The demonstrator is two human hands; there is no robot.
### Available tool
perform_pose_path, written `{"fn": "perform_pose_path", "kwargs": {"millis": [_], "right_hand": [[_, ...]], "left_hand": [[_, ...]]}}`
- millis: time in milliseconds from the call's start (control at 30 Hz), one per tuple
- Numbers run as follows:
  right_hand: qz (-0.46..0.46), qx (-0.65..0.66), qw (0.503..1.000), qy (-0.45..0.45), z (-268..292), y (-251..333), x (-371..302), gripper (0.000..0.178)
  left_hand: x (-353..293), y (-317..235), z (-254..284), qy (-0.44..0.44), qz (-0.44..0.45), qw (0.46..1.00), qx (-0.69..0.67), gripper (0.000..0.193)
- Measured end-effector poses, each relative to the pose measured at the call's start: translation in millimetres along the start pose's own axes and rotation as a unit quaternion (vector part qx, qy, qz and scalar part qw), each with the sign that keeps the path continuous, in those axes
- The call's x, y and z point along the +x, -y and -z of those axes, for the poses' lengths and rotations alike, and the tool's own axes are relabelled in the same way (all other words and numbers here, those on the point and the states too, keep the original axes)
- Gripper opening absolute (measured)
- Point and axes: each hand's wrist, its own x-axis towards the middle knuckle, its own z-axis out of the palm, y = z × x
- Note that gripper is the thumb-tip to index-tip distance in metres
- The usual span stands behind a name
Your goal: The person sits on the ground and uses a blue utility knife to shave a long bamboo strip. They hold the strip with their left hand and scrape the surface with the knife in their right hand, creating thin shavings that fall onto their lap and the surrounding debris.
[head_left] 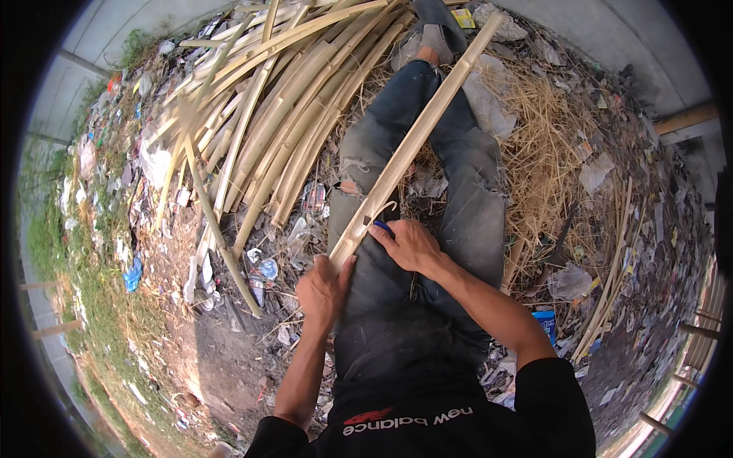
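A long split bamboo strip (419,136) lies slantwise over my outstretched legs, its pale hollow side facing up. My left hand (322,291) is closed around its near end. In my right hand (407,244) is a knife (381,227), gripped by a blue handle; most of its blade is hidden or too small to make out. The knife rests at the strip's inner face, a short way up from my left hand. A thin curled shaving (388,207) rises from the strip beside the knife.
A heap of split bamboo strips (294,114) lies at the far left. Dry straw (546,153) spreads right of my legs, with thin strips (611,275) farther right. Litter covers much of the ground, including a blue packet (545,324) by my right elbow. Concrete walls (611,53) stand behind.
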Motion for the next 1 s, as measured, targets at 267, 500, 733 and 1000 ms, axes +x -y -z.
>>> {"fn": "perform_pose_path", "kwargs": {"millis": [267, 500, 733, 1000], "right_hand": [[0.056, 0.001, 0.997, -0.052, -24, 1, -17, 0.056], [-0.008, 0.187, 0.979, -0.084, 28, -27, -4, 0.056], [0.012, -0.012, 0.983, -0.185, 38, -29, -12, 0.039], [-0.156, -0.182, 0.97, 0.021, 76, 21, -40, 0.04]], "left_hand": [[9, -9, -6, -0.017, -0.028, 0.999, -0.023, 0.064], [8, -5, 2, 0.006, -0.013, 1.0, -0.016, 0.068], [8, -7, 6, 0.027, -0.012, 0.999, -0.035, 0.071], [11, -11, 16, -0.014, -0.088, 0.996, -0.009, 0.046]]}}
